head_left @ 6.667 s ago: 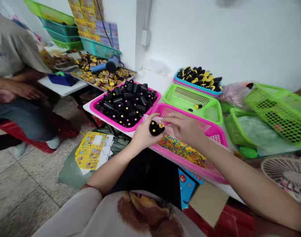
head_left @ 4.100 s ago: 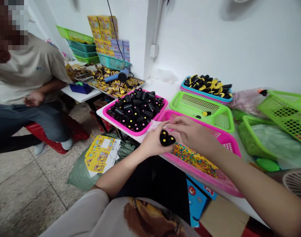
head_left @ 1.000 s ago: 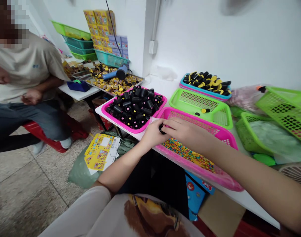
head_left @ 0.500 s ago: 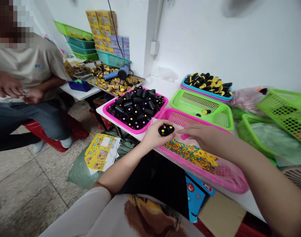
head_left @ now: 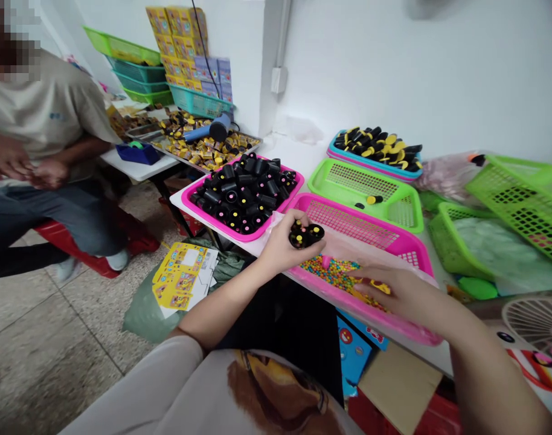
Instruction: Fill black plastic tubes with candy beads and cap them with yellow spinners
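Through the head camera I have the left hand (head_left: 280, 244) wrapped around a small cluster of black cylindrical cups (head_left: 307, 235), thumb and fingers closed about their sides, with their ends facing me and yellow and pink dots showing there. The cluster sits above the near-left end of the pink mesh basket (head_left: 420, 251), close to the pink tray (head_left: 240, 234) heaped with more black cups (head_left: 249, 190). The right hand (head_left: 396, 284) is down in that mesh basket, fingers bent over small yellow pieces (head_left: 378, 286) beside the coloured pellets (head_left: 334, 272); I cannot tell from here whether the fingertips have closed on one. A small pink piece (head_left: 325, 261) lies among the pellets, and beyond the basket stands a green basket (head_left: 320, 183) with a yellow-capped black cup (head_left: 374, 199) in it. I would judge the held cups to be light, stiff plastic, smooth enough to slide against each other, so I favour an even wrap around the outer walls, with the ends left uncovered and no hard pinch that might pop one out of the bunch. The yellow pieces look thin and light; I would take one by its edge between thumb and forefinger. The pellets look hard and round, apt to roll from loose fingertips.
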A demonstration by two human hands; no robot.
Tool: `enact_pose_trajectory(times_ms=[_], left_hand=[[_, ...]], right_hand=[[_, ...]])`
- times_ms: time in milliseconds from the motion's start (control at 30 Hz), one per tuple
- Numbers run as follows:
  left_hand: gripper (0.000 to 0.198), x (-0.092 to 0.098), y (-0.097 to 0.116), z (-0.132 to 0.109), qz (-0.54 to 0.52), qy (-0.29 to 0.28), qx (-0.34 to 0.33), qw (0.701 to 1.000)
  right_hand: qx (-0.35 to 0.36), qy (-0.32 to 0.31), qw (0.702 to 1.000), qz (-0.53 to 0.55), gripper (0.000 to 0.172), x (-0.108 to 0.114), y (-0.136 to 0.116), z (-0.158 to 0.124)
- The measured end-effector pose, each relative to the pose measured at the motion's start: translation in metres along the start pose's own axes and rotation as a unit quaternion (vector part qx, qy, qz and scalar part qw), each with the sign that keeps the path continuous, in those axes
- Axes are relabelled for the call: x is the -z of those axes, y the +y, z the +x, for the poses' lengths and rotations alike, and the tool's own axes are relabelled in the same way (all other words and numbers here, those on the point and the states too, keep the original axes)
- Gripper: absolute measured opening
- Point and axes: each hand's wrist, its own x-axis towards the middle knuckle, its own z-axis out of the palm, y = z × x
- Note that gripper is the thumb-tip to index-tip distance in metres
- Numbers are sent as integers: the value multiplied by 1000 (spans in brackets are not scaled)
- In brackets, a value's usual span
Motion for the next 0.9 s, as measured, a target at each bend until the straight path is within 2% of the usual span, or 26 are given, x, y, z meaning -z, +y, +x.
enact_pose_trajectory(times_ms=[133, 267, 467, 600, 767, 900], left_hand=[[38, -6, 2, 3, -28, -15, -12, 999], [36, -6, 0, 5, -57, -54, -22, 997], [36, -2, -6, 8, -70, -53, 38, 995], [35, -2, -7, 8, -58, -30, 49, 997], [39, 0, -7, 7, -36, -21, 30, 999], [45, 1, -7, 5, -20, -18, 24, 999]], right_hand=[[5, -7, 1000, 8, 38, 2, -8, 4], [-7, -25, 1000, 4, 40, -2, -6, 4], [-33, -16, 999, 26, 40, -8, 5, -3], [-58, -25, 998, 23, 41, -12, 22, -11], [-85, -50, 994, -35, 28, -26, 53, -16], [-93, -35, 995, -31, 27, -37, 59, -15]])
